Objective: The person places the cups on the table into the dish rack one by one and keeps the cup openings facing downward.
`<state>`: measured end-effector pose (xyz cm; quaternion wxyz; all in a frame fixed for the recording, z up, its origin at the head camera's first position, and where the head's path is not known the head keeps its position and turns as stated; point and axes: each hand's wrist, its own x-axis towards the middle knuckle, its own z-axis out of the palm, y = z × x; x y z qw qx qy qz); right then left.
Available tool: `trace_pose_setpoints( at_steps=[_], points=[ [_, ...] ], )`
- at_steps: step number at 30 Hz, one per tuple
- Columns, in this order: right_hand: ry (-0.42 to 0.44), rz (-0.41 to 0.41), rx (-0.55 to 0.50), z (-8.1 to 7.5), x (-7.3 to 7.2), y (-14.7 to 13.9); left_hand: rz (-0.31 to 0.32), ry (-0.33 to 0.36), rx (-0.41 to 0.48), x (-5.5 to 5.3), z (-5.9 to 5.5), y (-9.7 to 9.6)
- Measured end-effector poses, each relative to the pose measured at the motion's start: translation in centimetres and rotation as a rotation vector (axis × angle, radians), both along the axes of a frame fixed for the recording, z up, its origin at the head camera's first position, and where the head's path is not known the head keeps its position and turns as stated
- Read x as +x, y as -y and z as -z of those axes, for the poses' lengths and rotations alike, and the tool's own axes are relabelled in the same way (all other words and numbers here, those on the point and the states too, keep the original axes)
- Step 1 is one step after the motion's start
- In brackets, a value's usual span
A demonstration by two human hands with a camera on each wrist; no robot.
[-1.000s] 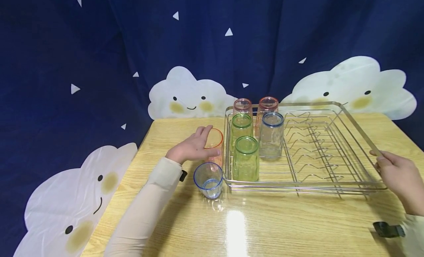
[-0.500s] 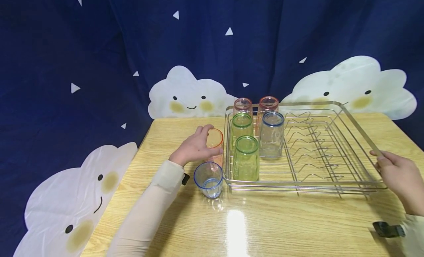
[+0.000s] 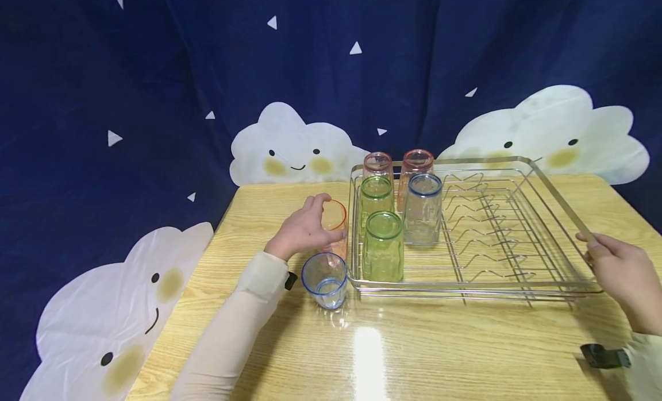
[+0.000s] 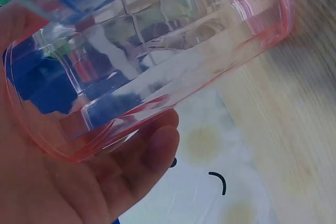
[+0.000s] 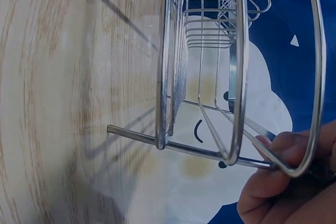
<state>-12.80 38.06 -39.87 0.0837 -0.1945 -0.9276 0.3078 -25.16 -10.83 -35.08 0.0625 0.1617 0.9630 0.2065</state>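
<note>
My left hand (image 3: 304,228) holds an orange-rimmed clear glass (image 3: 336,246) near its top, fingers and thumb curled about it. The glass stands on the table just left of the dish rack. In the left wrist view the pinkish glass (image 4: 157,61) lies across the palm side of the hand, with fingertips curled behind it. A blue-rimmed glass (image 3: 324,286) stands mouth up in front of that hand. My right hand (image 3: 623,272) grips the right rim of the metal wire dish rack (image 3: 486,286); in the right wrist view its fingers (image 5: 268,182) wrap the rack's wire corner.
Several glasses stand bottom up in the rack's left part: green ones (image 3: 384,251) at the left, a blue one (image 3: 423,214), and red-rimmed ones (image 3: 416,162) at the back. Wire dividers (image 3: 486,228) fill the right part. A dark blue curtain (image 3: 331,62) hangs behind the table.
My left hand has shifted slightly right and its fingers have closed in around the orange-rimmed glass. The right hand, the rack and the other glasses stay where they were.
</note>
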Motion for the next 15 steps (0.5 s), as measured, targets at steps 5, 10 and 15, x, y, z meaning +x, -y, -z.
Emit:
trace_pose_setpoints(
  at_steps=[5, 10, 15],
  points=[
    [-0.008, -0.004, 0.003, 0.13, 0.00, -0.09, -0.024, -0.020, 0.019, 0.12, 0.13, -0.06],
    [-0.015, -0.007, -0.003, 0.20, 0.02, -0.05, -0.058, -0.019, 0.035, 0.33, 0.17, -0.02],
    [-0.019, -0.010, 0.006, -0.04, 0.07, -0.05, -0.071, -0.040, 0.044, 0.54, 0.19, 0.08]
  ],
)
